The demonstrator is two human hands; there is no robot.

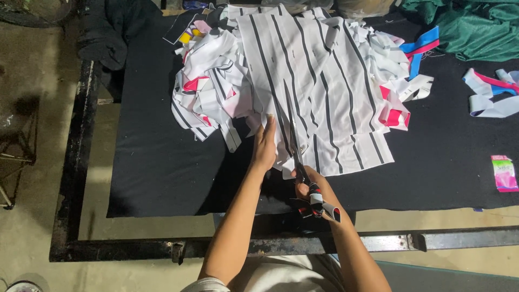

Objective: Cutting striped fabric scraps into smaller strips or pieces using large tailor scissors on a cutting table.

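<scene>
The left hand (264,145) lies spread flat on the limp striped cloth (319,81) (light, easily shifted); the right hand (309,186) grips scissors (296,151), its grip closed around the handles.

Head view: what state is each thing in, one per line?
Left hand: flat, pressing the striped cloth.
Right hand: grip closed on the scissors.
Scissors: blades in the cloth, mid-cut.
Striped cloth: spread out, partly cut.
Scraps: piled loosely.
Pink packet: lying flat.

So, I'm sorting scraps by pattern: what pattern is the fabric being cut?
White with thin dark stripes; the striped fabric shows best in the head view.
</scene>
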